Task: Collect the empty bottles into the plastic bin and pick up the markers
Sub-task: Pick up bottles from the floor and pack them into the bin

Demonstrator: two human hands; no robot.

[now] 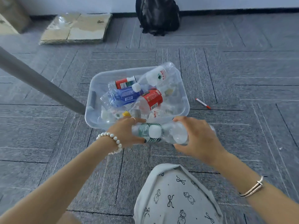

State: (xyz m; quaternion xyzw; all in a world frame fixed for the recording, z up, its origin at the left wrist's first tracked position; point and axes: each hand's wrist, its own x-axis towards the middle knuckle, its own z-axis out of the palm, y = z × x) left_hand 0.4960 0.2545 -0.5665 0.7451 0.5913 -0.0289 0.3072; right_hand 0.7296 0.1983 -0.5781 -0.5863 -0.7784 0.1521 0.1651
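A: Start at the hands. The left hand has its fingers curled round a green-labelled bottle, and the right hand is wrapped round a clear bottle. Both bottles are held sideways, touching each other, just at the near rim of the plastic bin.

B: So the person carries two at once. What might slip?

A: The clear bottle looks thin and smooth; the right hand grips it near one end, so it could squirt out if squeezed. And the two bottles press together, so letting one go may knock the other.

B: And the bin itself?

A: It stands on the carpeted floor and is already heaped. The blue-labelled bottle and the red-labelled bottle lie across the top, and another bottle leans over the far rim. Anything dropped onto that pile could bounce or roll out, or tip the leaning one off.

B: The markers?

A: One red-capped marker lies on the floor just right of the bin, untouched. A bottle spilling that way could kick it farther off. Other markers, if any, are not in sight.
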